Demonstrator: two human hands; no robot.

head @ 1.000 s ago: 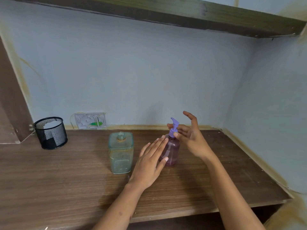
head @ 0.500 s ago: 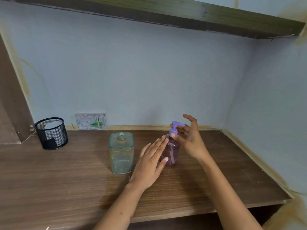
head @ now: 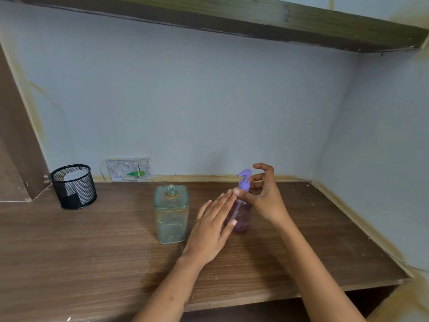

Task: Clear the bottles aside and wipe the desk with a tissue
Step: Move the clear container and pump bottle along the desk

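Observation:
A purple pump bottle (head: 242, 216) stands upright on the wooden desk (head: 92, 247), right of centre. My left hand (head: 212, 228) lies flat with straight fingers against the bottle's left side. My right hand (head: 264, 197) pinches the bottle's neck just under the purple pump head (head: 244, 180) with thumb and curled fingers, the index finger raised. A clear greenish square bottle (head: 171, 216) with an open threaded neck stands just left of my left hand, apart from it.
A black mesh cup (head: 73, 188) with something white inside stands at the back left. A wall socket plate (head: 128, 169) sits at desk level behind. Walls close off the back and the right side, and a shelf (head: 255, 17) runs overhead.
The pump nozzle has turned under my right hand's fingers, from pointing up-left to right and now left. My left hand and both bottles have stayed in place.

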